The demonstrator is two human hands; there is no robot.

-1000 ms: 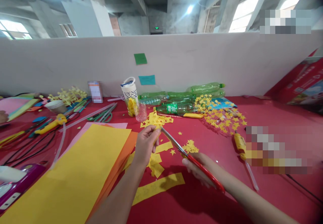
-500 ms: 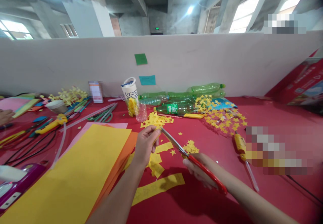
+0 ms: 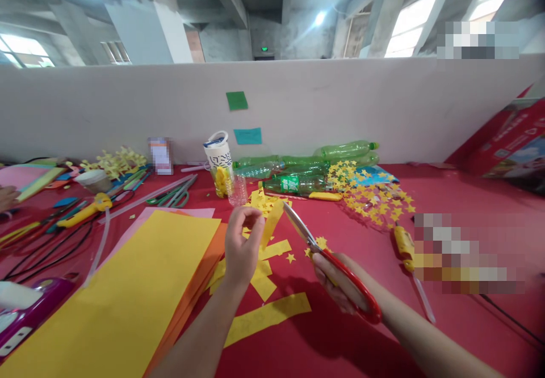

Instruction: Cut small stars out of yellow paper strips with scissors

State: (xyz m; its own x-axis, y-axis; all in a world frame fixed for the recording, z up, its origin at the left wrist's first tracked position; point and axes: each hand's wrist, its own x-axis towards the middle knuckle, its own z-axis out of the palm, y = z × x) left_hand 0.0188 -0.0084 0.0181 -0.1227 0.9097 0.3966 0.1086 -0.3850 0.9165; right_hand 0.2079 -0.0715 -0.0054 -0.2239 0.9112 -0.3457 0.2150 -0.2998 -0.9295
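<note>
Red tabletop (image 3: 447,196) below, right fingers (image 3: 334,292) clamp metal scissors (image 3: 302,228), left fingers (image 3: 256,233) by a yellow paper strip (image 3: 272,223), grip unclear.

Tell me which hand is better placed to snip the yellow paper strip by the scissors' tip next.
Probably the right hand: it grips the red-handled scissors, their tip beside the yellow paper strip. The left hand, across the strip, has no scissors.
</note>
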